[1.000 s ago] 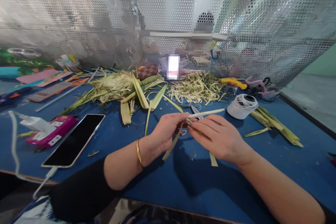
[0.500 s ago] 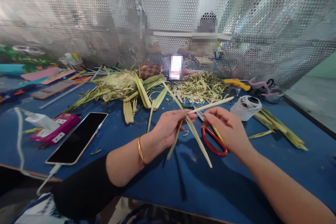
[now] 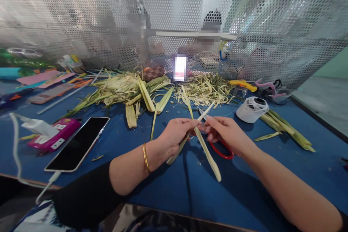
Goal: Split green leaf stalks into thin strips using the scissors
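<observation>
Crossed pale leaf strips (image 3: 206, 152) are pinched between the thumb and fingers of my left hand (image 3: 179, 134), which wears a gold bangle at the wrist. One strip hangs down toward me, another points up and away. My right hand (image 3: 225, 130) is closed beside it, its thumb and fingertips at the strips just right of the crossing. Beneath the right hand lie red-handled scissors (image 3: 224, 152) on the blue table, their blades partly hidden by strips and fingers.
Heaps of dry leaves (image 3: 122, 90) and shredded scraps (image 3: 206, 90) lie at the back. A spool of white thread (image 3: 251, 110) and a leaf bundle (image 3: 289, 128) stand right. Left are a phone (image 3: 77, 145) and a magenta power strip (image 3: 56, 134). A perforated metal screen (image 3: 187, 3) stands behind.
My right hand has moved left, closer to my left hand. The strip that pointed right now points more steeply away, and the hanging strip shows its broader face.
</observation>
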Tool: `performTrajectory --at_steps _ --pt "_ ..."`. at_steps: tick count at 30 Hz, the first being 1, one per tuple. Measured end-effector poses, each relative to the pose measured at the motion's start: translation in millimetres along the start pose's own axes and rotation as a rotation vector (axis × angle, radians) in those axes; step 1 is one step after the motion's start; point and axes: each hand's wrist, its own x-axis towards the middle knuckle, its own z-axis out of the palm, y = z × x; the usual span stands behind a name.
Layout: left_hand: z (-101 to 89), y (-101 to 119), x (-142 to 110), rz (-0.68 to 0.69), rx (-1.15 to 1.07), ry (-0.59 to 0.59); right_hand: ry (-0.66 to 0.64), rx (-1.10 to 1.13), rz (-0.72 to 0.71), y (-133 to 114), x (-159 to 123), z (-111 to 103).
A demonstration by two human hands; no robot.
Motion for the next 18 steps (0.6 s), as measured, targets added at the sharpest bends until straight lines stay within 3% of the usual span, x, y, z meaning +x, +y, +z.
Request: performTrajectory --at_steps 2,4,10,15,18 --pt "-0.1 0 1 0.039 -0.059 0.036 -0.174 -0.063 0.1 -1 -6 6" --pt "-0.2 1 1 0.046 -0.073 0.041 -0.26 -0.105 0.091 -2 -12 13" --pt "-3.1 7 0 0.063 -0.084 0.05 -0.051 -0.506 -0.304 3 -14 10" --pt "-4.8 7 3 -0.064 -0.216 -0.006 -0.119 -0.675 -0.249 9 -7 3" --pt "-4.4 5 5 -0.127 -0.315 -0.063 -0.116 -0.737 -0.292 11 -4 0"
